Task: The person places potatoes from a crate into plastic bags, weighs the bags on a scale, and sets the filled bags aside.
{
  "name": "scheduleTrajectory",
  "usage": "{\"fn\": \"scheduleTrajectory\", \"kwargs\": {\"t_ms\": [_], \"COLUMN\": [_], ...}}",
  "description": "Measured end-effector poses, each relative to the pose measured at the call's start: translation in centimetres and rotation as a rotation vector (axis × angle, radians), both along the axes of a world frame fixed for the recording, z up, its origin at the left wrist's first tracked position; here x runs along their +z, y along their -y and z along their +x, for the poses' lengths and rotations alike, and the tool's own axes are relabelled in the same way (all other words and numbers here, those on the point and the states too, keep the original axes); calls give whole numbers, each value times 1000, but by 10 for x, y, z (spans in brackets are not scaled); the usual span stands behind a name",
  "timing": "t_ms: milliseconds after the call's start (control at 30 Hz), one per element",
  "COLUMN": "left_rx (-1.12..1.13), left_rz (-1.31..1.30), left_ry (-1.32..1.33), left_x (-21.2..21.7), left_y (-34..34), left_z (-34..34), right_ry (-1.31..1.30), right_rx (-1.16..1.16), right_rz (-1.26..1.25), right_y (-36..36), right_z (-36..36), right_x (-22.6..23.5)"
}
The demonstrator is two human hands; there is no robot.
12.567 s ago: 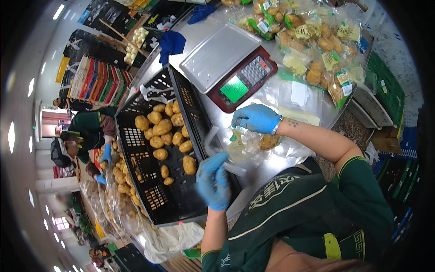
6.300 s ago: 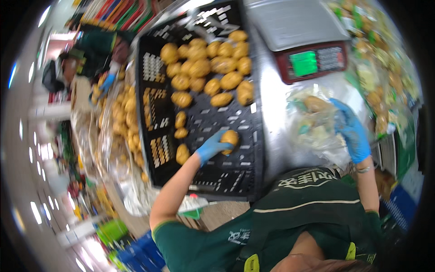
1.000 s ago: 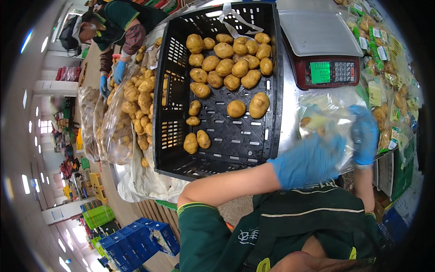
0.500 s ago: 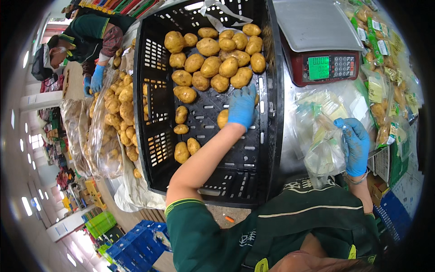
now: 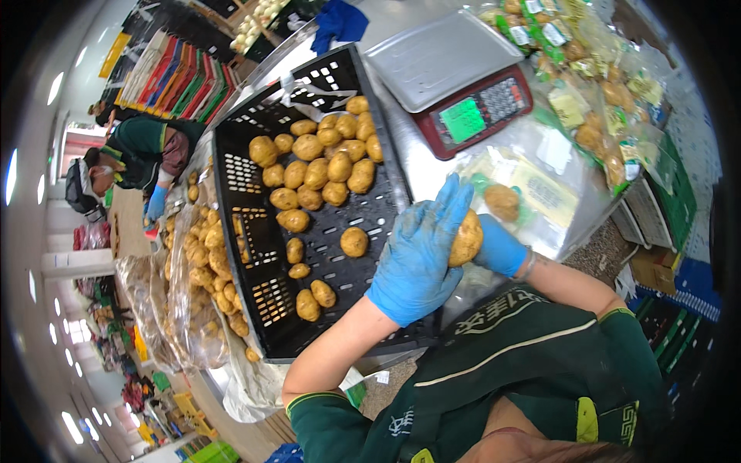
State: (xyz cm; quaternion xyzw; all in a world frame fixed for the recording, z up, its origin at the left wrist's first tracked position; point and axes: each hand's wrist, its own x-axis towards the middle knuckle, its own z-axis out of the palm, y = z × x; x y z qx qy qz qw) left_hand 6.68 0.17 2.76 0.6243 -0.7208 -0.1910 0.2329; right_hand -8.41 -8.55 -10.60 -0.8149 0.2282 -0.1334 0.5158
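Blue-gloved, the left hand point(image 5: 417, 258) is closed around a potato point(image 5: 465, 238) held just past the black crate's point(image 5: 239, 231) right edge, while the right hand point(image 5: 498, 245) is clenched on a clear bag point(image 5: 532, 181) lying near the bench's point(image 5: 421, 174) front edge, below the scale point(image 5: 451, 65).

A produce-packing area of a shop: potato crate point(image 5: 309, 216), weighing scale point(image 5: 455, 77), bagged potatoes point(image 5: 610, 85), stacked crates point(image 5: 166, 69).

Left hand point(image 5: 417, 258) out of crate point(image 5: 255, 255), potato point(image 5: 465, 238) now in fingers.
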Motion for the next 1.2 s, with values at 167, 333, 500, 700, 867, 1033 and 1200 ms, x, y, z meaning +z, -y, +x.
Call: {"fn": "scheduleTrajectory", "kwargs": {"t_ms": [167,333,500,700,867,1033,1200], "left_rx": [-10,44,143,280,157,231,12], "left_rz": [90,134,57,174,589,310,-293], "left_ry": [-299,-374,-202,-1208,-888,242,109], "left_x": [-18,-15,-22,-31,-65,-75,27], "left_y": [-8,-21,-28,-37,-13,24,42], "left_z": [-15,-24,-34,-38,-20,-58,-34], "right_ry": [279,277,191,161,314,351,366], "right_rx": [1,46,47,-165,-231,-321,-379], "right_rz": [292,368,210,327,489,499,48], "right_y": [-11,-6,-1,20,34,28,149], "right_z": [-20,-34,-37,-31,-31,-33,-15], "right_x": [-19,-11,9,28,38,47,94]}}
